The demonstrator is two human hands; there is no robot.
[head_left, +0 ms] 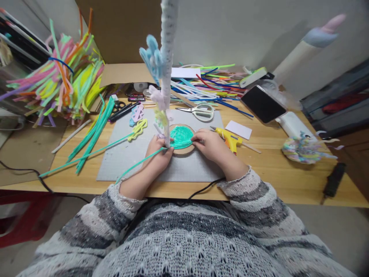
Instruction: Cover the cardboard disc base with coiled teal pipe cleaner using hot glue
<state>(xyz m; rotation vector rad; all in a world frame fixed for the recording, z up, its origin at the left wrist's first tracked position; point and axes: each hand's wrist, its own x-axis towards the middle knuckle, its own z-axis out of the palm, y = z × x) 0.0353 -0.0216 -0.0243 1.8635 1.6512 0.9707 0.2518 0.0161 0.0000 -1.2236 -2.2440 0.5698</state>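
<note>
A round cardboard disc (184,152) lies on the grey mat, much of it covered by a coil of green pipe cleaner (181,135). A tall white wrapped stem (167,50) with blue, lilac and yellow pipe-cleaner shapes rises at the coil's left edge. My left hand (159,154) is at the foot of the stem, its fingers closed on the green pipe cleaner, whose loose end trails toward my left sleeve. My right hand (208,142) pinches at the coil's right edge with thumb and index finger; what lies between the fingertips is too small to make out.
On the grey mat (115,154) are scissors (203,112) and a yellow zigzag piece (138,129). A yellow glue gun (230,139) lies right. Green pipe cleaners (96,132) and a colourful bundle (62,77) are left. A phone (263,104) stands back right.
</note>
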